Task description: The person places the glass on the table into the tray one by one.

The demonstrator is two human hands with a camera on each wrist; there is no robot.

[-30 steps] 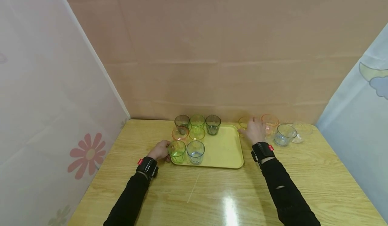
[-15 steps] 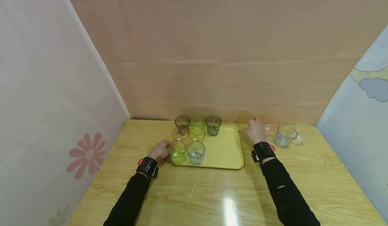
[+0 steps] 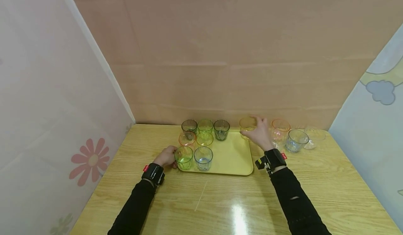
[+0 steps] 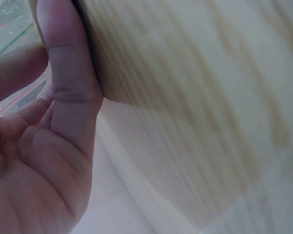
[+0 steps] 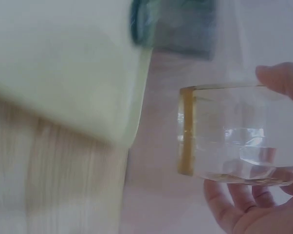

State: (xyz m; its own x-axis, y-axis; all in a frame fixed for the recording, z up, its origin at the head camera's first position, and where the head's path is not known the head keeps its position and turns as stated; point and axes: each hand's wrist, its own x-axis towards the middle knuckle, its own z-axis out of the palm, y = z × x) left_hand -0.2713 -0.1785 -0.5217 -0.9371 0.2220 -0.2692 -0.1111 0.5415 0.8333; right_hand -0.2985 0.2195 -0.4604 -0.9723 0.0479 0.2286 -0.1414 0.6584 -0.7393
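Observation:
My right hand (image 3: 261, 134) grips a clear glass with a yellow rim (image 3: 247, 123), thumb on one side and fingers on the other. It is raised over the back right corner of the yellow tray (image 3: 233, 156). In the right wrist view the same glass (image 5: 224, 129) looks empty. My left hand (image 3: 165, 156) holds the tray's left edge near the front corner, beside a green glass (image 3: 184, 159). Next to that stands a blue-tinted glass (image 3: 203, 159). Behind them are an orange-rimmed glass (image 3: 187, 138), a yellow-rimmed one (image 3: 204, 139) and dark and green glasses at the back.
Right of the tray stand an orange-rimmed glass (image 3: 280, 130), a blue-tinted glass (image 3: 296, 142) and a clear glass (image 3: 313, 137). A brown sheet (image 3: 233, 60) rises behind the wooden table (image 3: 220, 200). Patterned sheets flank both sides.
My right hand has lifted the yellow-rimmed glass from the table right of the tray and carried it left, toward the tray's back corner. The left hand has stayed in place.

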